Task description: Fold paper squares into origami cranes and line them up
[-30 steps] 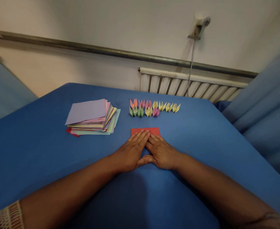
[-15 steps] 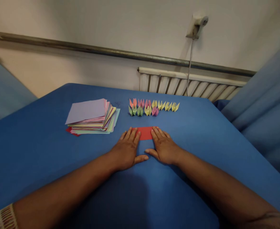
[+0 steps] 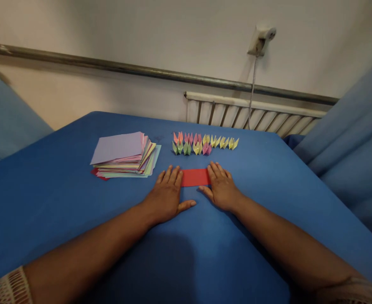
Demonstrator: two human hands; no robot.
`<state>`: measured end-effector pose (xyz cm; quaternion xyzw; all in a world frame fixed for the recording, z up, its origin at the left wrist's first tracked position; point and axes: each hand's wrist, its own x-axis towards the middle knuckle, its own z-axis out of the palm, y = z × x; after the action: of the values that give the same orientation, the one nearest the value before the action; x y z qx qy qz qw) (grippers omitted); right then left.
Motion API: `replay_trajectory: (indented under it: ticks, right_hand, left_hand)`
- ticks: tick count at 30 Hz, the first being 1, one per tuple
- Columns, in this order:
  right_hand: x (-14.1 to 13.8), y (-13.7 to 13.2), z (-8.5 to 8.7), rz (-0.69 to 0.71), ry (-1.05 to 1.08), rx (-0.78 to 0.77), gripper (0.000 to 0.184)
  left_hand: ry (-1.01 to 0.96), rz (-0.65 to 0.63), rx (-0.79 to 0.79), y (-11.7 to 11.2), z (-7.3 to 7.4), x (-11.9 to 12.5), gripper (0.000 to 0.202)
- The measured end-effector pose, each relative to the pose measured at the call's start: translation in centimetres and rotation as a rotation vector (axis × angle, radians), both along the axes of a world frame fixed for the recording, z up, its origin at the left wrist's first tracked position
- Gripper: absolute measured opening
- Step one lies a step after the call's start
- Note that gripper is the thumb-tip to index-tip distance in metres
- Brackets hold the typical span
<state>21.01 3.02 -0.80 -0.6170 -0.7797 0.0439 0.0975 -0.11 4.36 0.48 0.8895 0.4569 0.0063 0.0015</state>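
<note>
A red strip of folded paper lies flat on the blue table in front of me. My left hand is palm down over its left end, fingers stretched forward and thumb pointing right. Over the right end rests my right hand, also palm down with fingers out and the thumb near the strip's lower edge. Neither hand is closed around the paper. The ends of the strip are hidden under the fingers. Just beyond stand two rows of small origami cranes in green, yellow, pink and orange.
To the left sits a tall, uneven stack of coloured paper with a lilac sheet on top. The blue table reaches back toward a radiator and a metal rail. A blue curtain hangs at the right.
My hands have slid apart along the red paper, the left one leftward and the right one rightward, so more of the strip shows between them. The view has shifted slightly.
</note>
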Motion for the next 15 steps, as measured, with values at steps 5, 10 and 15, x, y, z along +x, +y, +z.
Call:
replay_trajectory:
  ticks: [5, 10, 15]
  right_hand:
    - [-0.7, 0.3, 0.5, 0.343, 0.083, -0.045, 0.061]
    - [-0.3, 0.9, 0.0, 0.293, 0.097, -0.082, 0.065]
    - [1.1, 2.0, -0.5, 0.134, 0.033, -0.078, 0.070]
  left_hand:
    - [-0.087, -0.247, -0.038, 0.5, -0.1, 0.8, 0.092]
    - [-0.046, -0.205, -0.130, 0.5, -0.2, 1.0, 0.095]
    - [-0.006, -0.136, -0.141, 0.3, 0.1, 1.0, 0.097]
